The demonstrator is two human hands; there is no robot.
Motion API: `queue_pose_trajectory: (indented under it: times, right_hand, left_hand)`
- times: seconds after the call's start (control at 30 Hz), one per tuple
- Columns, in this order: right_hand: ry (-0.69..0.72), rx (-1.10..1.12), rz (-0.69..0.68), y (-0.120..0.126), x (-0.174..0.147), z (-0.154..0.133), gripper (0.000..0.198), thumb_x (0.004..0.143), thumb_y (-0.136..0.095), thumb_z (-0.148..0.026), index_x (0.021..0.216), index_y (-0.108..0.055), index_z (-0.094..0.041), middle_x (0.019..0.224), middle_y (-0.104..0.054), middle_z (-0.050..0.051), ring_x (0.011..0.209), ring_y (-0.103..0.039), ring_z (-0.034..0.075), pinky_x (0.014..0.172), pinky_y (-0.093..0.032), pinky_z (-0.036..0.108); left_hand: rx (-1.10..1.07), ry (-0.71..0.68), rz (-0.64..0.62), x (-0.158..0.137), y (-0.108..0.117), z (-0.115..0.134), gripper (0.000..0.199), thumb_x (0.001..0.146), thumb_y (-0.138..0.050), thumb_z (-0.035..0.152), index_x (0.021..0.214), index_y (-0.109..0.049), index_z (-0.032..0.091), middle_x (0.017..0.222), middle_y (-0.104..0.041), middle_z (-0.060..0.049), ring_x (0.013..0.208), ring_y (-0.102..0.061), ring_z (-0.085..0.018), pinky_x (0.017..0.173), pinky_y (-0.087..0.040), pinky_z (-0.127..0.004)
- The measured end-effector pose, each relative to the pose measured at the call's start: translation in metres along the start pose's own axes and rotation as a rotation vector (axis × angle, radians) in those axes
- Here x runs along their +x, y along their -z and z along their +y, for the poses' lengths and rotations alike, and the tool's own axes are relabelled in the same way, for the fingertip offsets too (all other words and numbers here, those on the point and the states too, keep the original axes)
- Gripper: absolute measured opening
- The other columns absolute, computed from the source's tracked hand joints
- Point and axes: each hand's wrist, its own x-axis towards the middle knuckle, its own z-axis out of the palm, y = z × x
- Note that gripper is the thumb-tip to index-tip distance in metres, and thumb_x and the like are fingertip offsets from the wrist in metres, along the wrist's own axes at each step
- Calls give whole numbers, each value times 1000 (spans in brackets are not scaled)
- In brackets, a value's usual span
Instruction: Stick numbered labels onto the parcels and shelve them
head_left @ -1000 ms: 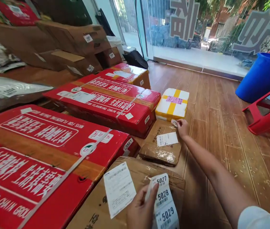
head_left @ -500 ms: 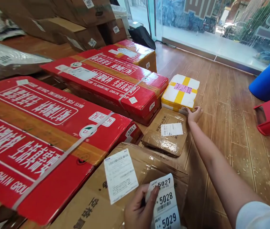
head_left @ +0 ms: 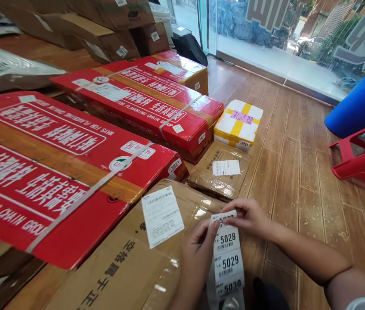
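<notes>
A strip of numbered barcode labels hangs at the lower middle, its printed numbers including 5028 and 5029. My left hand pinches the strip's left edge near its top. From the other side, my right hand has thumb and fingers closed on the top label, partly covering its number. Just behind the hands lies a small brown carton with a white shipping label. Beneath and left of them is a large brown carton bearing a white waybill.
Beyond the small carton stands a white foam box with yellow tape and a number label. Red cartons fill the left; brown cartons are stacked behind. On the right are a red stool and a blue bin, near a glass door.
My right hand has come back from the foam box to the label strip and now grips its top label. The foam box's number label is now uncovered. My left hand still holds the strip.
</notes>
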Motion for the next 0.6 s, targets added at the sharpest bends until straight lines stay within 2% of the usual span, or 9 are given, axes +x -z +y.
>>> queue_pose_trajectory:
  times: [0.1, 0.2, 0.3, 0.43, 0.47, 0.53, 0.6]
  right_hand:
    - [-154, 191, 17, 5, -1, 7, 56, 63, -84, -63, 90, -68, -17, 78, -70, 2, 67, -64, 13, 64, -51, 26]
    - [-166, 176, 34, 9, -1, 9, 56, 63, -83, -64, 89, -70, -16, 71, -66, 0, 63, -61, 12, 61, -48, 25]
    - [-69, 27, 79, 6, -6, 6, 46, 69, -81, -59, 87, -75, -16, 70, -64, 0, 60, -55, 10, 56, -42, 24]
    - [107, -145, 101, -2, -13, 5, 29, 77, -79, -48, 81, -80, -19, 79, -69, 5, 70, -60, 13, 59, -44, 25]
    - [148, -155, 81, -2, -13, 6, 28, 78, -78, -47, 80, -80, -20, 80, -70, 5, 71, -61, 14, 60, -45, 25]
    - [219, -146, 51, 4, -9, 13, 27, 79, -78, -48, 80, -80, -21, 81, -71, 6, 73, -64, 15, 63, -48, 26]
    - [258, -129, 140, 18, 0, 26, 30, 80, -76, -51, 84, -80, -22, 83, -73, 6, 75, -66, 16, 66, -52, 28]
  left_hand:
    - [-36, 79, 9, -8, -6, 5, 54, 61, -78, 68, 80, -77, 17, 66, -70, -3, 74, -68, -25, 58, -51, -28]
    - [-1, 76, 28, -15, -8, 8, 53, 63, -74, 69, 72, -73, 17, 60, -67, -2, 62, -62, -20, 54, -47, -26]
    - [50, 40, 62, -20, -6, 6, 52, 65, -70, 70, 65, -68, 18, 55, -61, 0, 55, -54, -15, 50, -43, -24]
    - [79, 36, 102, -26, -2, 1, 54, 64, -69, 70, 53, -51, 21, 49, -50, 5, 50, -44, -11, 49, -39, -23]
    - [74, 62, 85, -28, 0, 0, 54, 61, -72, 69, 53, -49, 21, 49, -50, 5, 50, -44, -12, 50, -39, -23]
    - [57, 140, -15, -35, 4, -4, 50, 55, -77, 65, 61, -55, 21, 55, -58, 3, 54, -50, -14, 52, -42, -25]
    - [66, 207, -168, -43, 11, -8, 48, 54, -79, 61, 71, -65, 19, 61, -64, 0, 58, -55, -17, 54, -44, -26]
